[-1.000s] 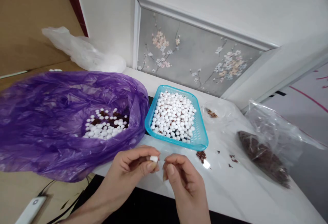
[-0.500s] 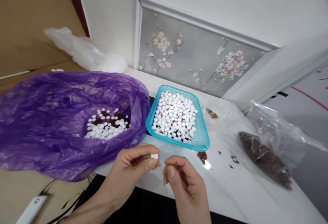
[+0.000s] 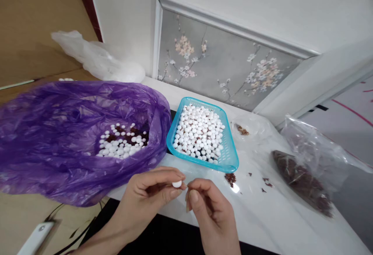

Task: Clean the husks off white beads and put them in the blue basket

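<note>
Between the thumb and fingertips of my left hand [image 3: 151, 192] is a small white ball [image 3: 176, 184], its round side showing. Close beside it on the right, my right hand [image 3: 211, 208] is closed in a pinch; whatever it may hold is too small or hidden to make out. The fingertips of the two hands almost meet in front of a turquoise plastic basket [image 3: 235, 161]. Many white balls [image 3: 199, 130] fill that basket, with reddish-brown bits among them. To the left, a crumpled purple plastic bag [image 3: 67, 130] lies open with more white balls [image 3: 119, 148] and dark red-brown pieces inside.
A clear bag of dark brown material [image 3: 303, 183] lies on the right of the white table [image 3: 279, 220]. Brown scraps [image 3: 230, 179] are scattered near the basket. Behind stand a white plastic bag [image 3: 101, 60] and a framed flower panel [image 3: 227, 56]. A power strip [image 3: 36, 239] is at lower left.
The white ball has turned in my left fingers and now shows a rounder side. My left hand has shifted slightly right, nearer my right hand, which has hardly moved.
</note>
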{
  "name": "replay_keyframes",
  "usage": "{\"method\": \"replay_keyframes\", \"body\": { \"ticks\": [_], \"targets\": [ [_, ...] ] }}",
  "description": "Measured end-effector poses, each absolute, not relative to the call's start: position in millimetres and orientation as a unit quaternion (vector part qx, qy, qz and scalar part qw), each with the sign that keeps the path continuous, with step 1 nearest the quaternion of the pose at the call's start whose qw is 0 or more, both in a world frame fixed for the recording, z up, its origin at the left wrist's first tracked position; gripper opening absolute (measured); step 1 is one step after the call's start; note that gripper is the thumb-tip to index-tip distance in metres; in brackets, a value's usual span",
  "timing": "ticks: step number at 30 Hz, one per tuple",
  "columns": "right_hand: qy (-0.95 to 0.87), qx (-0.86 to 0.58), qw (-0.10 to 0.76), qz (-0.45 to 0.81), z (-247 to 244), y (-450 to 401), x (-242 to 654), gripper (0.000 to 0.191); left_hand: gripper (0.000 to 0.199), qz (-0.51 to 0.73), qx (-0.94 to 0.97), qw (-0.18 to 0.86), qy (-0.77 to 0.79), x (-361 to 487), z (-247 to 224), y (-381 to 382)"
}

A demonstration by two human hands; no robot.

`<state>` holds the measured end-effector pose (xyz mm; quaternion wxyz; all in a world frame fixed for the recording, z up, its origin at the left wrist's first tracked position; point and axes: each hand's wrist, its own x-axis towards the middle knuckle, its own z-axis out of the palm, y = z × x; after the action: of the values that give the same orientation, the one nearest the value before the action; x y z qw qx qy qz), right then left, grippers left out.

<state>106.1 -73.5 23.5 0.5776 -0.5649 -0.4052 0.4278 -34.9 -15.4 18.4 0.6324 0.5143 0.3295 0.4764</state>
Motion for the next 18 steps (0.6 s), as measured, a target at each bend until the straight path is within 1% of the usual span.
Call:
{"method": "replay_keyframes", "body": {
  "ticks": [4,8,10,13,16,18],
  "targets": [
    [-0.411,-0.561,0.573,0.433,23.1,-72.8,106.4,0.021,0.018,0.47,0.548,0.618,0.311,-36.0,16.1,-14.8],
    [-0.41,-0.568,0.572,0.427,24.6,-72.1,105.2,0.021,0.017,0.481,0.527,0.632,0.303,-36.1,15.1,-14.1],
    [-0.409,-0.571,0.573,0.422,25.5,-72.0,104.4,0.021,0.013,0.486,0.493,0.659,0.294,-35.0,16.0,-13.8],
    [-0.41,-0.575,0.568,0.423,26.2,-72.5,103.9,0.022,0.003,0.476,0.382,0.735,0.296,-33.0,19.7,-13.6],
    [-0.411,-0.571,0.566,0.429,26.6,-73.4,104.2,0.021,0.016,0.44,0.236,0.808,0.312,-33.2,24.6,-13.5],
    [-0.409,-0.57,0.568,0.43,26.9,-73.9,104.4,0.021,0.026,0.424,0.168,0.835,0.309,-34.7,27.9,-13.3]
  ]
}}
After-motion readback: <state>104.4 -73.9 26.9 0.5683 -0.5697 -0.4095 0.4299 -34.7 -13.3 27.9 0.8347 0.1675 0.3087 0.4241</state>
